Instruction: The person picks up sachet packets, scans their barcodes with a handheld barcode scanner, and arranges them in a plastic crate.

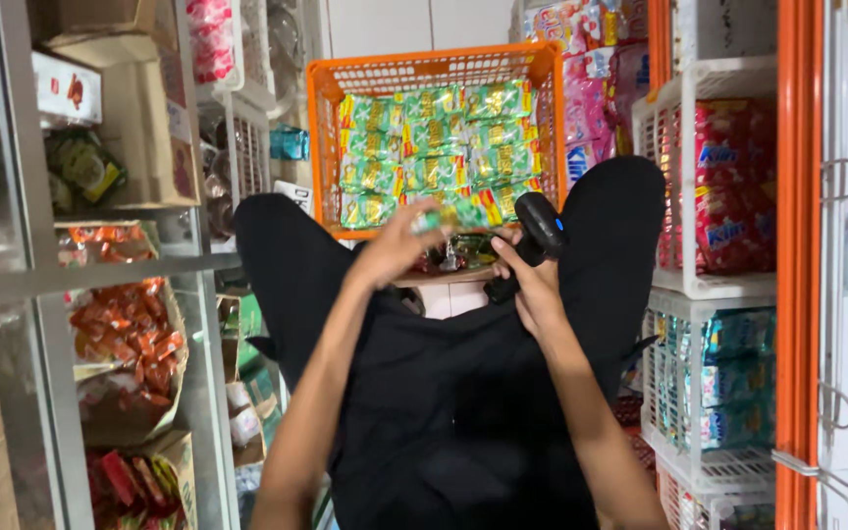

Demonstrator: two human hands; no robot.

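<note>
sitting with an orange basket (pixel 326 147) propped against the knees, the person is working through rows of green snack packets (pixel 434 147) that are filling it. the left hand (pixel 395 245) is closing its fingers around one green packet (pixel 453 214) at the basket's near edge, while the right hand (pixel 532 280) is gripping a black handheld scanner (pixel 540 231) just beside it. judging by the full rows, most packets are seemingly waiting; how many are done is not showing.

one head-worn view looks steeply down past the person's lap, close in, facing an orange crate (pixel 431 74) at the far side.
</note>
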